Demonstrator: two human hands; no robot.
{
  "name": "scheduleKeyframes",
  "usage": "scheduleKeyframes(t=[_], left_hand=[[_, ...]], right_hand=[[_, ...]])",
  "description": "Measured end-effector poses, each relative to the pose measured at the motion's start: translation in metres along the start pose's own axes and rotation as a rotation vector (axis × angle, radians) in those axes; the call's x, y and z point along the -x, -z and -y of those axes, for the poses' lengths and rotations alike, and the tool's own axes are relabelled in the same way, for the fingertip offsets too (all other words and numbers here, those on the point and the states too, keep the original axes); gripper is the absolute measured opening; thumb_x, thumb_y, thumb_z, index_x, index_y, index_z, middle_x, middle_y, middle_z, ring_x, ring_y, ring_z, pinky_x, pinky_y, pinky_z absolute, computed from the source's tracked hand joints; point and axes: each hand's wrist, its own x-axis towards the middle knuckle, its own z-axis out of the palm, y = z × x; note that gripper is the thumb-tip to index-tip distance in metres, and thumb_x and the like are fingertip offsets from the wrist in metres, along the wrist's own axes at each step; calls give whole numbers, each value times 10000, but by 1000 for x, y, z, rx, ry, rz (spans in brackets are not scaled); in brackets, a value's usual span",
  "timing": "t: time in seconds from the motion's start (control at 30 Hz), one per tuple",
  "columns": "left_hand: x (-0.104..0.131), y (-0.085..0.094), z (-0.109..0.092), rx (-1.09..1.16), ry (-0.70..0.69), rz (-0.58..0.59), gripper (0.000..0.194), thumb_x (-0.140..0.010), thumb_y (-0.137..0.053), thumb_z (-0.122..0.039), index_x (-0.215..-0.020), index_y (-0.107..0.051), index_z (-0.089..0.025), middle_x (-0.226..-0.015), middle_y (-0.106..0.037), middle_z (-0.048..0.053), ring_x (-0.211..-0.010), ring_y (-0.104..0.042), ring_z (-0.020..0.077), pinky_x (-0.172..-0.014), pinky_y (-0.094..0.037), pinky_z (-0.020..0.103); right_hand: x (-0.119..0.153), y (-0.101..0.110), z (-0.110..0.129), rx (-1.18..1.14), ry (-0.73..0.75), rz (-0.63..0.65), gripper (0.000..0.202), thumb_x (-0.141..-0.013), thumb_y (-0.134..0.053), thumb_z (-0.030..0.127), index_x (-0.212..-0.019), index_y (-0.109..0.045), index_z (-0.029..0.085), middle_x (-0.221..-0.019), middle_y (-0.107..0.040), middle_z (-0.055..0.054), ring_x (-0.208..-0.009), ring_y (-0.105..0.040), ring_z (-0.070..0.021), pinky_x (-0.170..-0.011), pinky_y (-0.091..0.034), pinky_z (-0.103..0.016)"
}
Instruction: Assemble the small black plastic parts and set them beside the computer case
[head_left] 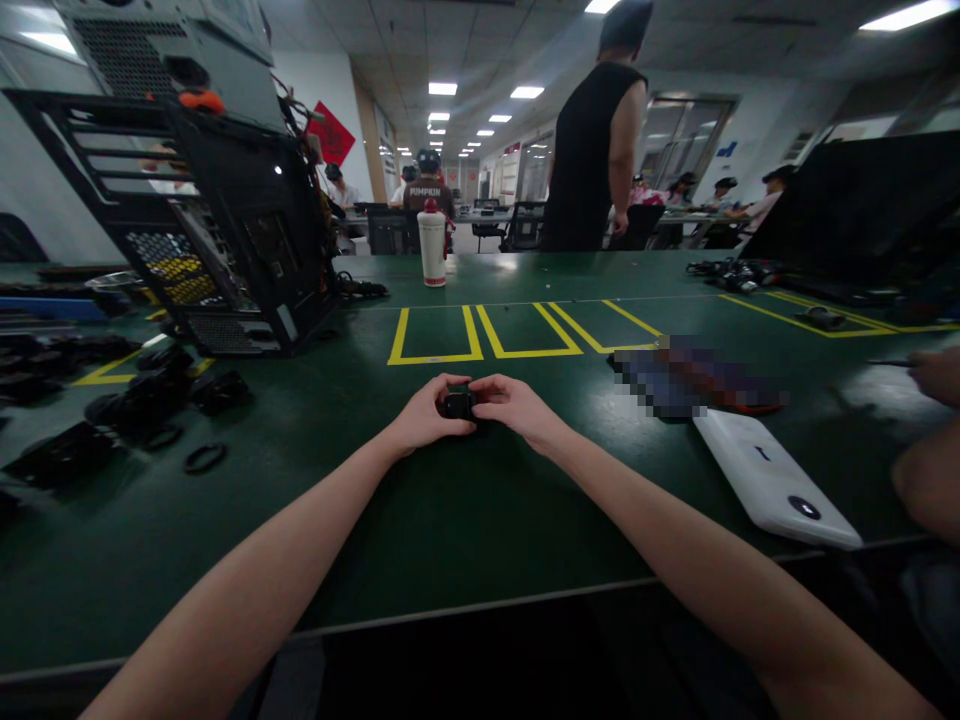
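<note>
Both of my hands meet over the green table (420, 540), around a small black boxy device (459, 405). My left hand (426, 415) wraps its left side, with thumb in front and fingers behind. From the right, my right hand (514, 408) pinches the device between thumb and fingertips. Its exact kind cannot be made out. To the left lie several black camera-like devices (142, 385) and a loose black ring (205, 459), apart from my hands.
An open computer case (247, 230) stands at the left. Beyond the yellow tape rectangles (435, 359) is a white cup (433, 245). A white power bank-like block (772, 475) lies at right, near another person's hand (937, 376). A person in black (592, 150) stands beyond the table.
</note>
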Motion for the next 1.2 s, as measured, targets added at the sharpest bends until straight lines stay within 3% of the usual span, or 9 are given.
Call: scheduleKeyframes(t=[0.27,0.47,0.83,1.03,1.2], left_hand=[[2,0,-3,1,7,8,659,-562,-696,-270,-1152,-414,-192,-830,-529,21,-725,-512,143,-663,-410,300],[1,0,-1,-6,-2,2,646,-565,-694,-266,-1143,-417,-185,-878,-540,41,-763,-524,157,-690,-415,320],[0,0,1,-53,4,-51,660,-543,-702,-275,-1137,-427,-186,-853,-535,26,-745,-512,151,-681,-396,306],[0,0,-1,-77,0,-73,640,-545,-703,-282,-1122,-444,-189,-756,-486,-7,-671,-477,123,-603,-376,259],[1,-1,-1,-90,15,-75,637,-539,-708,-297,-1114,-451,-200,-804,-496,8,-698,-487,134,-617,-386,273]], right_hand=[[2,-1,1,38,39,-3,182,-673,-598,263,-816,-537,169,-869,-570,-17,-841,-543,-143,-817,-414,-366],[0,0,-1,-40,-1,-6,397,-623,-627,112,-993,-500,178,-1039,-537,-53,-959,-521,-146,-876,-404,-349],[3,4,0,7,27,113,364,-596,-620,76,-917,-493,191,-1008,-532,-24,-936,-541,-168,-809,-446,-363],[2,2,0,21,102,0,103,-695,-567,224,-775,-547,162,-962,-563,-29,-884,-546,-146,-841,-407,-372],[3,2,4,43,158,-42,136,-708,-560,235,-824,-551,165,-887,-583,-21,-852,-543,-134,-821,-417,-349]])
